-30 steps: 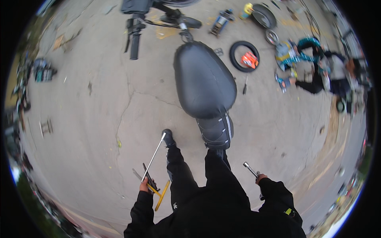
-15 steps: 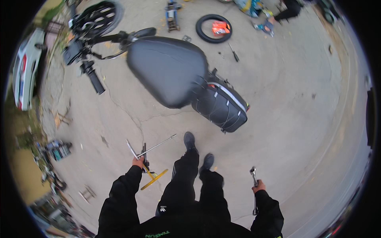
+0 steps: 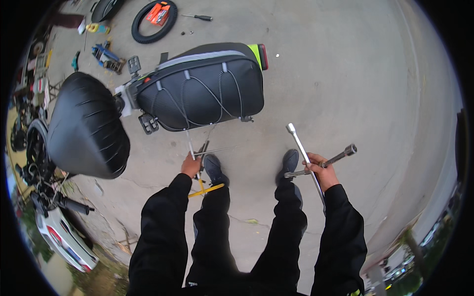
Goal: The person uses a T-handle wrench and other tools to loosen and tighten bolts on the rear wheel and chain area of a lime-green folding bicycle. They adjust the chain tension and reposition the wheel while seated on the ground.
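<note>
In my left hand (image 3: 190, 166) is a bundle of T-handle wrenches. One has a yellow T-handle (image 3: 207, 190), pointing down past my hand; a silver rod (image 3: 216, 150) sticks out to the right, and a dark tool (image 3: 204, 149) stands among them. My right hand (image 3: 322, 174) is closed round two socket wrenches that cross each other. The silver wrench (image 3: 298, 141) reaches up toward the ground ahead, while the darker wrench (image 3: 340, 157) lies across it, its socket end to the right. Both hands hang in front of my legs, apart from the bike.
A bike with a wide black seat (image 3: 89, 133) and a black rear bag (image 3: 222, 98) stands ahead on the left. Beyond it lie a tyre (image 3: 174, 20) with an orange package (image 3: 158, 14), a screwdriver (image 3: 199, 17) and a blue floor jack (image 3: 106, 58). A white car (image 3: 64, 241) is at far left.
My view has turned and come closer to the bike's rear, so the bag looks larger. Both hands have risen inward with their tools; two crossed wrenches now show clearly in the right.
</note>
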Demonstrator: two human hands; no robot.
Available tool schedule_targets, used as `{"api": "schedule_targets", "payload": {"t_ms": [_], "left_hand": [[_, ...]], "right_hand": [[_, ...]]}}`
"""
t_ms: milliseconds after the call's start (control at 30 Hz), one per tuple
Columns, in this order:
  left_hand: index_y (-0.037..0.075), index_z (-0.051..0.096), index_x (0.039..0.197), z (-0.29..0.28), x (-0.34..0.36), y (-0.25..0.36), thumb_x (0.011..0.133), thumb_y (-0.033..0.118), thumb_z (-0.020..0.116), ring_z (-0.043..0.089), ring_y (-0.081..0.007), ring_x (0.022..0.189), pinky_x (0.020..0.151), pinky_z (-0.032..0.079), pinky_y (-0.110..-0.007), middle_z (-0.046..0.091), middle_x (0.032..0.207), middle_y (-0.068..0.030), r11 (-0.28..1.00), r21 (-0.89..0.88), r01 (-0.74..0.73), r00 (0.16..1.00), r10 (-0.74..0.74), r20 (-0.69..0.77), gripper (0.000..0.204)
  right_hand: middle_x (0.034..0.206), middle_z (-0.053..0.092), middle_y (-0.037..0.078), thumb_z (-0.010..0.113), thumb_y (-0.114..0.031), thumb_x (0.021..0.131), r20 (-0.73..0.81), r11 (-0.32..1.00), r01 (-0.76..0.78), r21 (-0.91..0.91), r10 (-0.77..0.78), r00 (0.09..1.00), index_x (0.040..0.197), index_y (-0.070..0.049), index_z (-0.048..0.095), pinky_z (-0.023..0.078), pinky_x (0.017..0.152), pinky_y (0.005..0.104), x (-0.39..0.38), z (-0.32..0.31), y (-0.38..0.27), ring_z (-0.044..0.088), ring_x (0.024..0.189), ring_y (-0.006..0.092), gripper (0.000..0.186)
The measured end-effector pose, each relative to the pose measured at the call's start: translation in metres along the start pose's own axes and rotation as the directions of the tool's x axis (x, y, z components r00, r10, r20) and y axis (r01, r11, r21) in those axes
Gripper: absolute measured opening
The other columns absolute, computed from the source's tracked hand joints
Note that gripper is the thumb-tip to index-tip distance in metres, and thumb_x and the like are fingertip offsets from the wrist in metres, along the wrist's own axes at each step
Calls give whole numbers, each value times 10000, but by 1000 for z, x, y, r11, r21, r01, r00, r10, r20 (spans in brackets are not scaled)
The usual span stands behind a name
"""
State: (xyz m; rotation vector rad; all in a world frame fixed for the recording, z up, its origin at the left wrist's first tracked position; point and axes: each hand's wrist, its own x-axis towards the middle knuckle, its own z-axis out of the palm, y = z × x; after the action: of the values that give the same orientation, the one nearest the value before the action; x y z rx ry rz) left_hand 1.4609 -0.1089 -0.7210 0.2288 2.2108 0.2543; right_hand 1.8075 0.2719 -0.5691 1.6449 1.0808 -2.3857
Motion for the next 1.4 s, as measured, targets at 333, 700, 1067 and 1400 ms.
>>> {"api": "schedule_targets", "payload": {"t_ms": [333,700,1067,1400], "left_hand": [[-22,525,1121,92,99,29,961,208,562,578,-161,855,771,477,-332,589,924,-70,976,-147,-160,955,191,228,283],[-16,621,1012,143,181,49,918,407,540,625,-396,936,789,481,-458,661,957,-232,790,315,-526,832,401,384,441],[33,661,1087,67,217,116,941,467,472,651,-318,938,796,498,-444,684,1029,-143,329,549,-768,623,580,524,495],[10,501,1211,61,172,125,1016,441,376,601,-250,1064,896,495,-393,623,1163,-134,878,-317,-359,769,471,432,489]], "right_hand": [[945,658,144,636,-48,818,-165,972,92,217,-56,985,1200,108,567,481,734,282,143,61,158,613,812,175,418],[1001,642,186,594,-51,860,-5,839,183,513,-210,978,1248,103,500,529,801,318,226,48,185,635,842,218,427],[1072,634,173,566,-66,894,61,878,338,340,-379,923,1334,103,428,510,859,312,276,130,149,630,917,215,491],[1063,647,136,580,-134,918,188,820,176,544,-324,927,1307,36,472,516,825,355,271,197,236,642,922,187,438]]}}
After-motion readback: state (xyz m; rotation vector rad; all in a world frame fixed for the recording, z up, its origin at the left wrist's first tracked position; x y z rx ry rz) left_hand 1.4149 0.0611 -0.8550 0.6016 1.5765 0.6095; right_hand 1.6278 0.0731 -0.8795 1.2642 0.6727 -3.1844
